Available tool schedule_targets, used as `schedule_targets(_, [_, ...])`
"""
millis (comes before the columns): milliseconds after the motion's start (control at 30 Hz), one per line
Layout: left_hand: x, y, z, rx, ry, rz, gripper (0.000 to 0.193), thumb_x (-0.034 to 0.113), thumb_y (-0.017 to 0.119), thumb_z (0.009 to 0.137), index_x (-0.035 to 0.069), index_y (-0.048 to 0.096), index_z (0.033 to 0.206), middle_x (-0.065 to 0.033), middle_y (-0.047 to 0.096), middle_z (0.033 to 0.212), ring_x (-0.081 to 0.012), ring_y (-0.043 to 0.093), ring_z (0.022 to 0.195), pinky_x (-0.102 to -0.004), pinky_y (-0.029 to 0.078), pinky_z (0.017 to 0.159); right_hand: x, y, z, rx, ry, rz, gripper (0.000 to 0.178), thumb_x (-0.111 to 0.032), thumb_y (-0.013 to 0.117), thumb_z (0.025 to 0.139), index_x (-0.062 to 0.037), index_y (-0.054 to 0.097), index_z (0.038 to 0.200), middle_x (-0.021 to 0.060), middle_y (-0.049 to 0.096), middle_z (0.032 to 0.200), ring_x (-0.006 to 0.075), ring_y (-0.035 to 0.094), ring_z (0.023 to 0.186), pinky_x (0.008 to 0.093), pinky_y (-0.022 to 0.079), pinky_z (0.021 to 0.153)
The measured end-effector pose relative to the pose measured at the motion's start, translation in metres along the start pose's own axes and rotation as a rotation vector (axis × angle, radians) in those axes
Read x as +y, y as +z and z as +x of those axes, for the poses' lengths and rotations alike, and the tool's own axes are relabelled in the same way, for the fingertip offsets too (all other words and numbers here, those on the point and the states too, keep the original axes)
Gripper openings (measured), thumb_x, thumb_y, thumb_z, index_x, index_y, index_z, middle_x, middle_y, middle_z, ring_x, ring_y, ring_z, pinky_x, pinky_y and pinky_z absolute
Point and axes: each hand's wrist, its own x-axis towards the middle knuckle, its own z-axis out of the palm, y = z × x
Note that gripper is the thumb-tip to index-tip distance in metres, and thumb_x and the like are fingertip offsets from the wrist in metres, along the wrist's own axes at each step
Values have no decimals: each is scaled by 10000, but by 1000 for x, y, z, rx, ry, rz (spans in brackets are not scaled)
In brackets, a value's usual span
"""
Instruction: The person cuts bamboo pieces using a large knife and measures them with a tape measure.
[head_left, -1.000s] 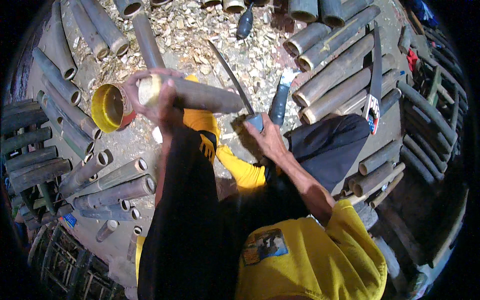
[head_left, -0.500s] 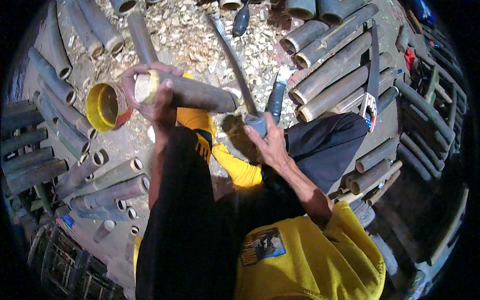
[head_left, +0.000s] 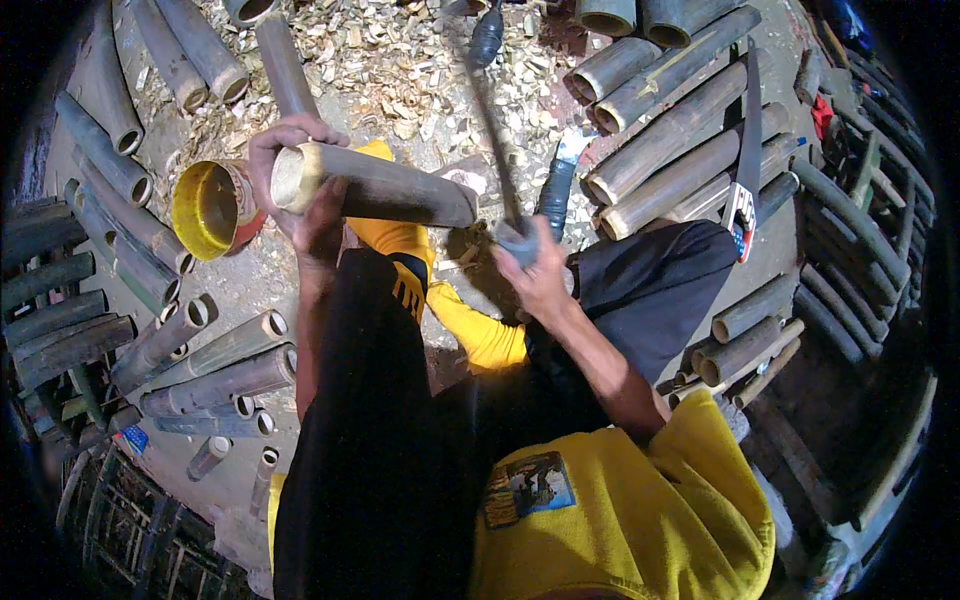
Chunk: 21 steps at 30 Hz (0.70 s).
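The bamboo section (head_left: 400, 188) lies between ten and eleven o'clock, the left hand (head_left: 319, 230) wrapped around it near its pale end; the right hand (head_left: 540, 275), towards one o'clock, is closed on the handle of a long, blurred blade (head_left: 493, 130) tipped towards twelve. The bamboo looks stiff and moderately light, probably smooth enough to roll, so a full wrap near that end seems soundest, well away from the blade. A yellow tin (head_left: 190, 212) crowds it at ten o'clock, a black-wrapped tool (head_left: 556, 198) lies near one, and a handsaw (head_left: 747, 140) rests across bamboo tubes (head_left: 690, 175) towards two.
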Motion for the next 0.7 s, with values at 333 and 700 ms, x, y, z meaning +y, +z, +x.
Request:
schedule_targets(333, [5, 17, -4, 497, -144, 297, 287, 101, 577, 791, -47, 492, 1021, -142, 587, 841, -229, 610, 773, -358, 509, 713, -20, -17, -7, 43, -56, 81, 357, -242, 671, 807, 24, 502, 974, 165, 623, 734, 206, 617, 649, 326, 478, 576])
schedule_targets(700, [6, 10, -10, 439, -96, 99, 328, 130, 607, 702, -28, 499, 968, -143, 577, 783, -248, 601, 702, -369, 512, 663, -30, -11, 9, -5, 132, -11, 381, -248, 677, 804, 44, 481, 950, 217, 618, 741, 322, 634, 659, 389, 478, 573])
